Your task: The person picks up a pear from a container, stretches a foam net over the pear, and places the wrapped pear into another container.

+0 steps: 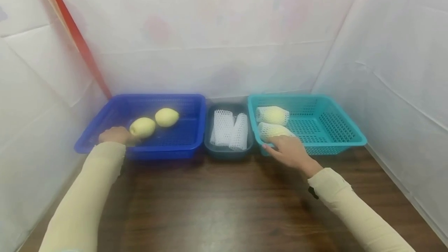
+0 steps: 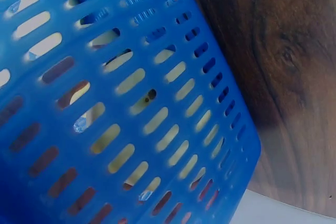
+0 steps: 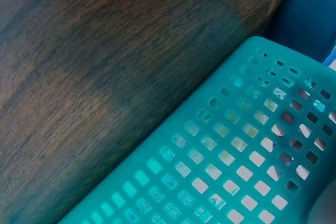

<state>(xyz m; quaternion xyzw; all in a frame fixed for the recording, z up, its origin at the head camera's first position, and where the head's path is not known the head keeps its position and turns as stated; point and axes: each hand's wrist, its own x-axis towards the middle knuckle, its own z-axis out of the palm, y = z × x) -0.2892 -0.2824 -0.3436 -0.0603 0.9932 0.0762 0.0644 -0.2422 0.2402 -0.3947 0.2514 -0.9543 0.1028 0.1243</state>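
Note:
In the blue basket lie two pale yellow pears. My left hand reaches over its front rim at the left, fingers mostly hidden. Through the slots in the left wrist view, skin shows on either side of a pear, which the hand appears to grip. My right hand is over the front rim of the teal basket. Its fingers lie loosely beside the nearer net-wrapped pear, partly covering it. Another net-wrapped pear lies behind that one.
A small dark tray with several white foam net sleeves stands between the baskets. All stand on a brown wooden table. White sheeting closes off the back and both sides. A red strip hangs at the left.

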